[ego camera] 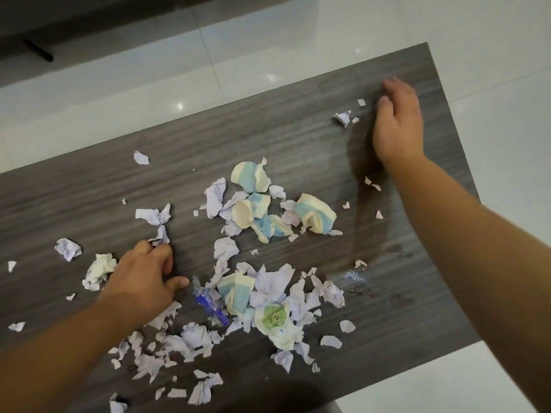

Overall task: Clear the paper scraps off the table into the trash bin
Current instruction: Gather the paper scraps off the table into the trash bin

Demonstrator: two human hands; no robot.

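Left hand: fingers curled, fingertips touching a twisted pale lilac paper scrap; grasp unclear.
Right hand: blurred, fingers straight, edge-on at far right of the dark wood-grain bench.
Torn lilac scraps: scattered mid-bench between both hands.

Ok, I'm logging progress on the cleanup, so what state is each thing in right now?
left hand: fingers curled, on the table beside a twisted lilac scrap, grip unclear
right hand: fingers straight, on edge at the far end of the table, holds nothing
paper scraps: torn and crumpled, scattered over the table
table: still littered
blue wrapper: lying among the scraps
trash bin: not in view
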